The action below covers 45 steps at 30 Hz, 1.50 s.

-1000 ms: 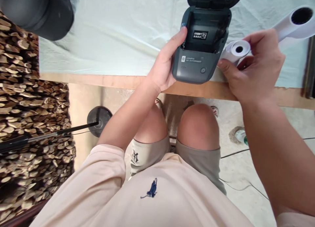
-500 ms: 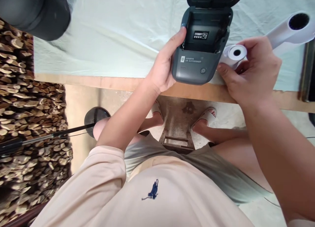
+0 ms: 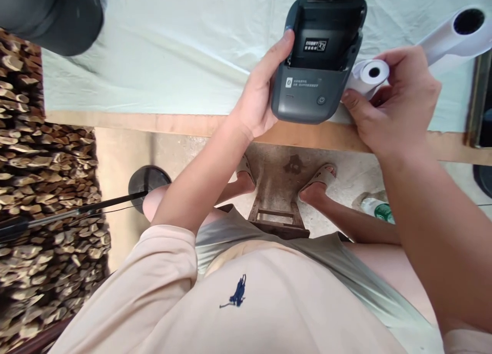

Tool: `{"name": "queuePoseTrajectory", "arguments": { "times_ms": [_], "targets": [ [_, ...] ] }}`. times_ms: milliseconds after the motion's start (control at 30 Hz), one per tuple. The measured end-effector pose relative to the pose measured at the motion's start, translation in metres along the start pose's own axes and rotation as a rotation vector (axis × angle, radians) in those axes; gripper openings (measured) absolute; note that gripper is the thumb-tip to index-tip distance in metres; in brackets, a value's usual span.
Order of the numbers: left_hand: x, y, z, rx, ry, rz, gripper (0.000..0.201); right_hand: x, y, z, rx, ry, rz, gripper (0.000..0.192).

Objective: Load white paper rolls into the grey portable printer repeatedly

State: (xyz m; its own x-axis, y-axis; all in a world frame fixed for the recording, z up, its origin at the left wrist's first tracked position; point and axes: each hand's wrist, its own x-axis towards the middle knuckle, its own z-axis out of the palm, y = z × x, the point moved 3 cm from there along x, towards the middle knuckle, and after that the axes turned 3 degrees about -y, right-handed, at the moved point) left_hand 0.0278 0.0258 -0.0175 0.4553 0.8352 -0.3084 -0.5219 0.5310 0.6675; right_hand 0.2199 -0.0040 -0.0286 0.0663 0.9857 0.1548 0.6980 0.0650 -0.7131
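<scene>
The left hand (image 3: 259,95) is gripping the dark device (image 3: 303,100) sideways-on, seemingly leaving its bay (image 3: 334,34) unobstructed, while the right hand's (image 3: 403,98) fingers are pinching a small white roll (image 3: 362,80).

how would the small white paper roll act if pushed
The small white cylindrical paper roll would probably roll on its side, being round. It may be light for its size, since its centre looks hollow. Its outer layer seems loose, so it might unwind.

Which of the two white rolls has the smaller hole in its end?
The slimmer roll, in the right hand; the larger roll, farther right, shows a much wider dark opening.
</scene>
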Motion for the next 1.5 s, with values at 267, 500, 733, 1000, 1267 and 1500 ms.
{"name": "queuePoseTrajectory", "arguments": {
  "times_ms": [267,500,733,1000,1267,1500],
  "targets": [
    [0.000,0.004,0.006,0.054,-0.120,0.044,0.040,0.001,-0.007,-0.003,-0.066,-0.030,0.066,0.038],
    [-0.001,0.005,0.014,0.111,-0.149,0.025,0.044,0.003,-0.010,-0.004,-0.105,-0.043,0.100,0.038],
    [0.003,0.004,0.010,0.064,-0.215,0.049,0.051,0.003,-0.004,-0.001,-0.110,-0.047,0.023,0.035],
    [0.000,0.003,0.009,0.040,-0.196,0.023,0.051,0.001,-0.005,-0.001,-0.070,-0.033,0.036,0.035],
    [0.003,0.004,0.010,0.008,-0.166,0.012,0.043,0.003,-0.006,-0.004,-0.090,-0.042,0.079,0.037],
    [0.003,0.003,0.008,-0.029,-0.099,-0.002,0.040,0.001,-0.003,0.000,-0.056,-0.018,-0.002,0.041]
  ]
}}
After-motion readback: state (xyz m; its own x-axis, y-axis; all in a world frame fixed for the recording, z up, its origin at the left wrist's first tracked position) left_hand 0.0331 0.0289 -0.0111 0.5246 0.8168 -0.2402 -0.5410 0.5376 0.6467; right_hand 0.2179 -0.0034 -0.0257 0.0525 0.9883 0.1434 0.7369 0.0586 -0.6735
